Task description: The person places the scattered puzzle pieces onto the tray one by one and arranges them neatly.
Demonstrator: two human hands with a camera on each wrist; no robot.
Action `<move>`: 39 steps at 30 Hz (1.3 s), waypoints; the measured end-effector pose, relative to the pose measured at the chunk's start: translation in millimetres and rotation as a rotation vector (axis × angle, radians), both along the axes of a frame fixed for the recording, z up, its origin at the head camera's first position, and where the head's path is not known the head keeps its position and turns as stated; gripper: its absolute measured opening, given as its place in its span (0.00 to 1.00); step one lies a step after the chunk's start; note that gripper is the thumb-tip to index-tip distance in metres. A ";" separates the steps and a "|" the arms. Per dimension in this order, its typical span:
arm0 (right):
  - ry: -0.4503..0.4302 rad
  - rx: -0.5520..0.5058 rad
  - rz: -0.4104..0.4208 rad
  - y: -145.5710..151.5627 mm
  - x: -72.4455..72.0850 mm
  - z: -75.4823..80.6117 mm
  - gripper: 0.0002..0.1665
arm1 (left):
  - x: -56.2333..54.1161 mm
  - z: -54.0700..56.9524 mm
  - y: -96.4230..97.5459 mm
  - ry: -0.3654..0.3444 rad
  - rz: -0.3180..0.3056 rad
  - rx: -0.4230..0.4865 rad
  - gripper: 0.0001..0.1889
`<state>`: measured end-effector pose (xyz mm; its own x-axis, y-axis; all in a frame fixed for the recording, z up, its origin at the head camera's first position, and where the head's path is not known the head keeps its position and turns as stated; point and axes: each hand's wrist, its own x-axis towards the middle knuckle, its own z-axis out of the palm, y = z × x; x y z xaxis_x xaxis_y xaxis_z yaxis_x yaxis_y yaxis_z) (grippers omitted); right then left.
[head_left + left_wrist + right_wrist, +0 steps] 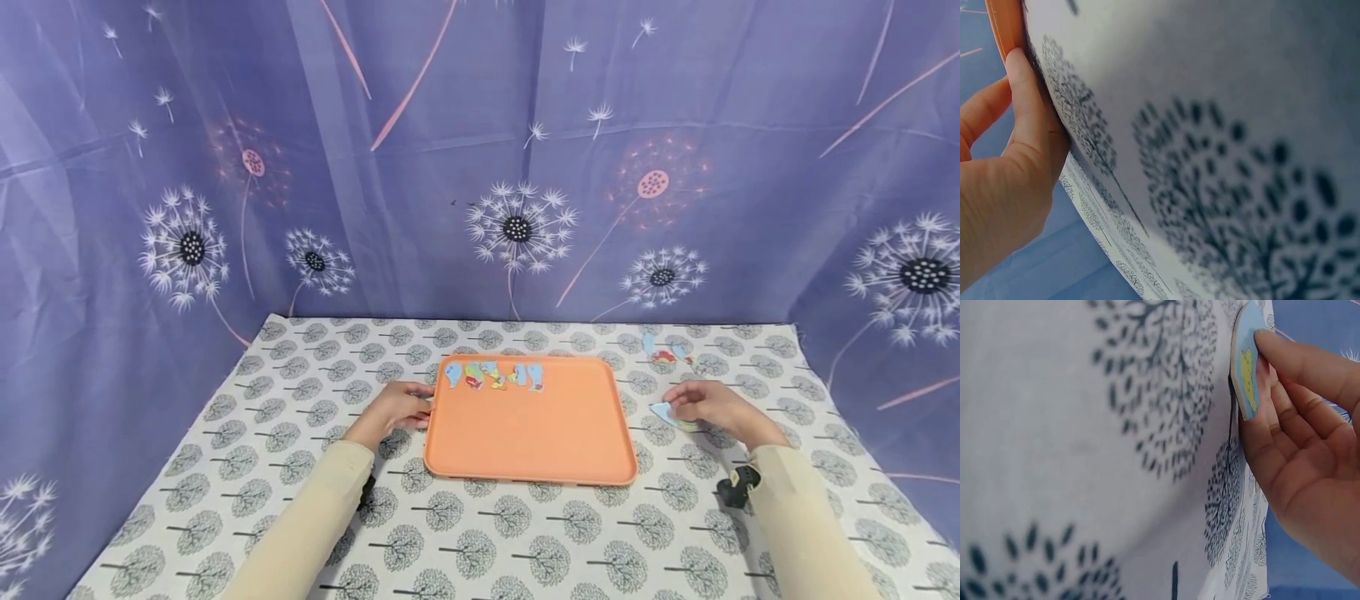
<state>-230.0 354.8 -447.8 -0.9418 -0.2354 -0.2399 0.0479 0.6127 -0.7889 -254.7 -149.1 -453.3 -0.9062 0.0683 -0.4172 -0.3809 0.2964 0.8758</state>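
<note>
Flat light-blue piece (1244,350) with yellow patch, pale edge, pinched by right hand (716,407), left hand (393,408) touching orange tray (532,437), grip unclear

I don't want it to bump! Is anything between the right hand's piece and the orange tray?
Nothing visible: only the patterned cloth lies between the piece in the right hand and the orange tray. The tray's raised rim may need clearing.

Tray (532,433) is orange, cutout (1246,372) light blue and yellow. Cloth (420,546) bears grey trees on white; curtain (420,192), dandelions on purple.
</note>
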 end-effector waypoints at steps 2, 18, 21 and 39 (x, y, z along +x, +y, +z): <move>-0.007 0.002 -0.026 -0.8 0.0 1.5 0.24 | -0.2 -0.6 0.3 0.001 -0.003 0.004 0.21; 0.013 -0.211 -0.161 -23.9 -6.3 11.5 0.27 | 1.4 0.5 1.4 -0.005 0.005 0.000 0.21; 0.027 -0.237 -0.174 -29.5 -8.0 12.9 0.28 | 2.0 0.7 1.4 -0.006 0.005 -0.005 0.21; 0.028 -0.386 -0.176 -89.4 -40.6 24.2 0.24 | 1.7 2.7 2.1 0.004 -0.003 -0.006 0.21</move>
<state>-270.6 265.4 -423.6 -0.9806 -0.1380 -0.1395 0.1007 0.2563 -0.9613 -253.0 -146.9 -450.6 -0.9076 0.0688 -0.4142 -0.3765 0.3031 0.8754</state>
